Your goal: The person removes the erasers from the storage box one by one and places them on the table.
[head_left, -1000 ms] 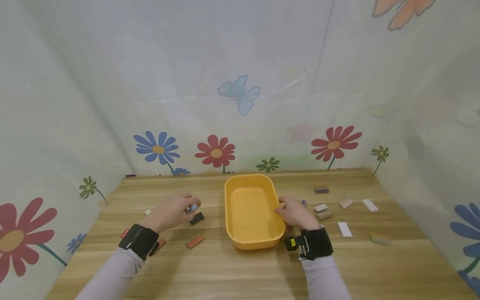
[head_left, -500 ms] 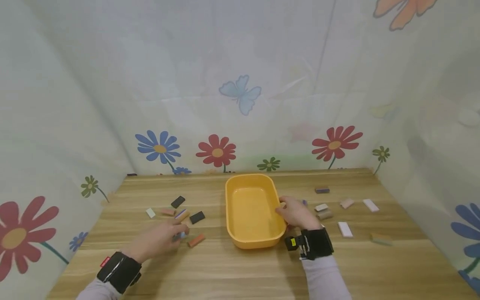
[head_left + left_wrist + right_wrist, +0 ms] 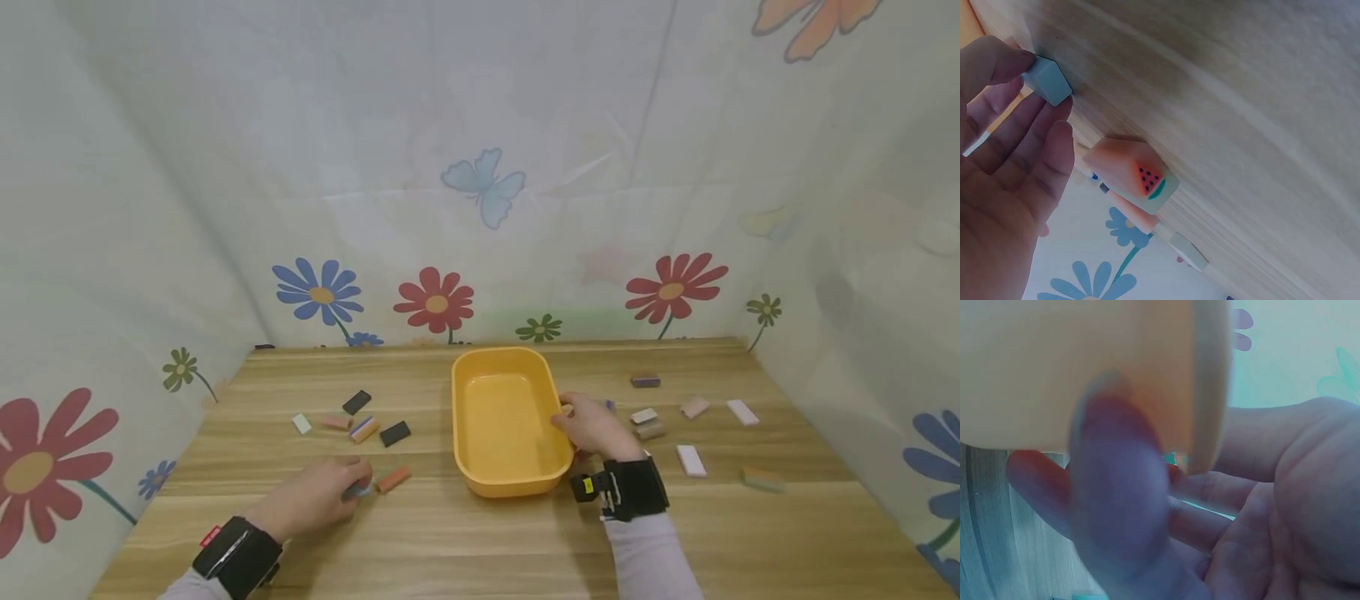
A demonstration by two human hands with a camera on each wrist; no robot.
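Note:
My left hand (image 3: 318, 496) is low at the table's left side, pinching a pale blue eraser (image 3: 1050, 81) between thumb and fingertips, close over the wood. An orange-brown eraser (image 3: 393, 479) lies just right of those fingers. Under the left palm, hidden from the head view, is an eraser with a watermelon print (image 3: 1132, 169). My right hand (image 3: 596, 427) grips the right rim of a yellow plastic tub (image 3: 457, 433), its thumb and fingers on either side of the wall. Nothing lies inside the tub.
Behind the left hand lie two black erasers (image 3: 394, 433), an orange one with a purple stripe (image 3: 364, 429), a pinkish one (image 3: 337, 422) and a whitish one (image 3: 302, 423). Several more, including a white eraser (image 3: 691, 461), are scattered right. Flowered cloth (image 3: 360, 208) walls the table.
My left hand has come back toward the body and left with the pale blue eraser, lowering it to the table and uncovering the erasers behind. The right hand and tub have stayed put.

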